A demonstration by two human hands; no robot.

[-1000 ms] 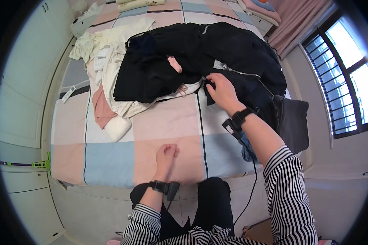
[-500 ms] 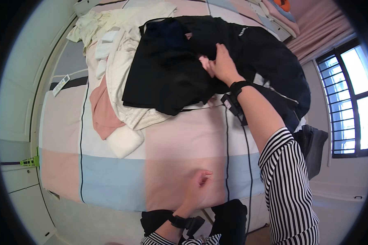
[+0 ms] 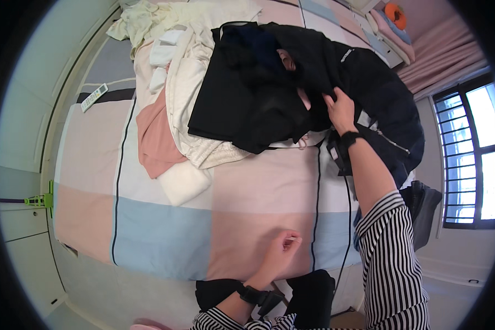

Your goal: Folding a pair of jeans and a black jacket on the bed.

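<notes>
My right hand (image 3: 342,114) reaches over the pile of clothes, fingertips pinching the dark cloth of a black jacket (image 3: 388,104) with a zip. Beside it lies a folded black garment (image 3: 220,104), and bits of pink cloth (image 3: 304,99) peek out between the dark layers. My left hand (image 3: 282,252) rests low over the near edge of the bed, fingers curled closed; whether something small sits in them I cannot make out. A black cable runs down from a dark object beneath my right wrist.
Cream clothing (image 3: 195,132), a salmon-pink garment (image 3: 158,137) and a white folded cloth (image 3: 182,182) lie left of the black pile. A remote control (image 3: 95,98) is on the checked bed (image 3: 159,231). Dark trousers (image 3: 423,214) hang at the right, near a barred window (image 3: 470,148).
My right hand has left the pink cloth and moved right to the black jacket. The view has shifted slightly. My left hand stays curled near the bed edge.
</notes>
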